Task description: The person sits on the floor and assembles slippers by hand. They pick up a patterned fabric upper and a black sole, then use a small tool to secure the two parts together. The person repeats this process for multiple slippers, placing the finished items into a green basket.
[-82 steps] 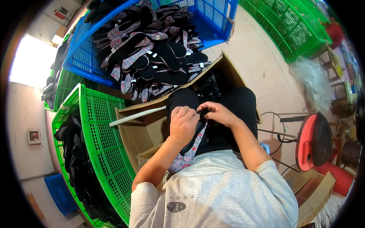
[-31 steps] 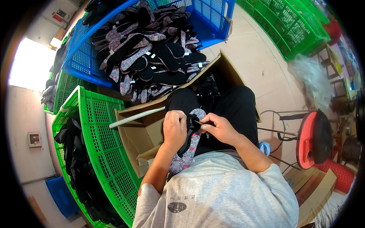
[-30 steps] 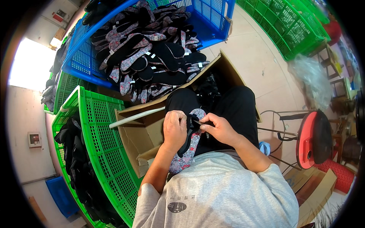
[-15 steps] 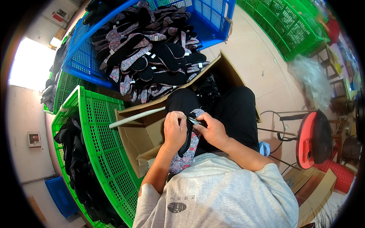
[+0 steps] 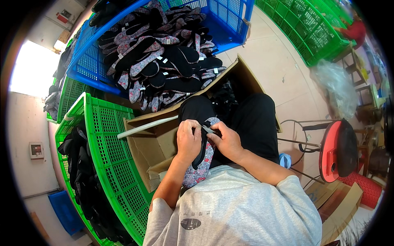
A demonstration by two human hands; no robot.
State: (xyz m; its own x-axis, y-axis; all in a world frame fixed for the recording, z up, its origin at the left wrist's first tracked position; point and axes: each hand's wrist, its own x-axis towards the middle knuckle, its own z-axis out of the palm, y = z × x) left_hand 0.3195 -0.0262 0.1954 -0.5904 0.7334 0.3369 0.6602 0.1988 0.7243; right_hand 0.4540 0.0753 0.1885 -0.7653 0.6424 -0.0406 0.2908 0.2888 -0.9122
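Note:
A slipper (image 5: 198, 170) with grey-pink floral fabric and black trim lies over my lap, its sole end toward my shirt. My left hand (image 5: 188, 139) is closed on the slipper's black edge, thumb and fingers pinched together. Across from it, my right hand (image 5: 226, 139) is closed round a small silvery, blade-like tool (image 5: 207, 129), with thumb and forefinger at the slipper's upper end. The tool reaches toward my left fingertips. Its full shape is hidden by my fingers.
A blue crate (image 5: 92, 74) ahead holds a heap of similar slippers. Between it and my knees stands an open cardboard box (image 5: 143, 153). A green crate (image 5: 113, 139) with black items is at my left. On the right are a red-and-black round stool (image 5: 331, 151) and a green crate (image 5: 303, 30).
Both hands stay almost in place on the slipper. The silvery tool and my right fingers have shifted slightly. At the far right, a person in red has moved into fuller view.

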